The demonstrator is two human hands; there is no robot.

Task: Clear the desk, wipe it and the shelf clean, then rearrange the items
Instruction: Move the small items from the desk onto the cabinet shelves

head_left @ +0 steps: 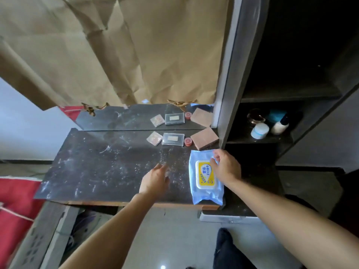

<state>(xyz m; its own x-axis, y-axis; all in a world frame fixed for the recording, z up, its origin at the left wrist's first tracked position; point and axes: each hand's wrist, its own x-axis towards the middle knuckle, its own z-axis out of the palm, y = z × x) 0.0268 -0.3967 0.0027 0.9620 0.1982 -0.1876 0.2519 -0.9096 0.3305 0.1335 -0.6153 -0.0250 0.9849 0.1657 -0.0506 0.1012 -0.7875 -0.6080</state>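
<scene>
A dusty dark desk (97, 167) fills the middle of the view. A blue pack of wet wipes (206, 193) with a yellow and white lid lies at its right end. My right hand (225, 167) rests on the pack's upper right part, fingers curled at the lid's edge. My left hand (155, 179) hovers open over the desk just left of the pack. At the desk's back stand a small clear packet (154, 138), a clear plastic case (173, 139), a little red pot (188, 141) and a brown box (204, 141).
A mirror (126, 117) behind the desk repeats the small items. Crumpled brown paper (116, 51) hangs above it. To the right a dark shelf unit (291, 94) holds a white jar (259, 130), a white bottle (279, 126) and a dark bowl. Red cloth (15, 199) lies at the left.
</scene>
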